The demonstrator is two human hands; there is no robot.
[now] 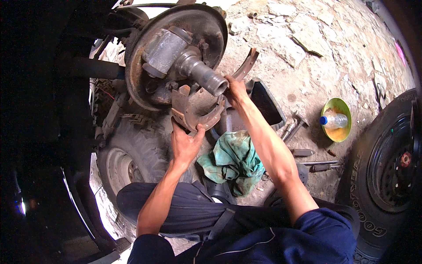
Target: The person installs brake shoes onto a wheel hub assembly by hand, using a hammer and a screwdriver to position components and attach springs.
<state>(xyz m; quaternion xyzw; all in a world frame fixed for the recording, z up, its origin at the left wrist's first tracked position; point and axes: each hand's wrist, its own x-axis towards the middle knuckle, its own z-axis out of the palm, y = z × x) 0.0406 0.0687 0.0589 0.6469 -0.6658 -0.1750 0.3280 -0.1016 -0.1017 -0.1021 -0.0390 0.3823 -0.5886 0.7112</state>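
Both my hands are raised in front of a bare wheel hub, with a round rusty backing plate and a grey axle spindle sticking out toward me. My left hand is closed on the lower edge of a curved brown brake shoe, thumb and fingers on opposite sides. This shoe lies just below the spindle. My right hand is closed on the near end of a second brake shoe, right of the spindle tip; its far end curves up and away. Some right fingers are hidden behind the spindle end.
Beneath my arms lie a green rag and a black open container. A hammer and a screwdriver rest right. Farther right are a green bowl holding a plastic bottle, and a wheel. Another tyre lies left.
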